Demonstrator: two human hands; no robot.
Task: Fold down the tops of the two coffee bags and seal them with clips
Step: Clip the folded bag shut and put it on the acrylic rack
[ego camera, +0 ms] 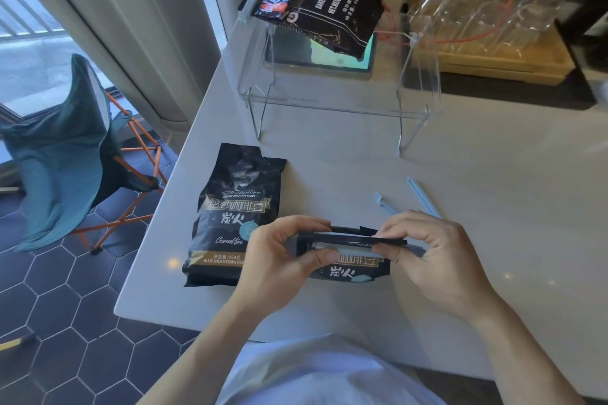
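Folding top of near coffee bag [350, 265] on counter [493, 207] | left hand [279, 260], right hand [434, 260] fingers pinch fold ends to crease flat | second bag [235, 207] waits beside | 2 blue clips [424, 197] near

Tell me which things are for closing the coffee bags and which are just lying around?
For the job:
held coffee bag
second coffee bag
blue clips
left hand
right hand

Just lying around:
clipped bag on clear stand
glasses
folding chair
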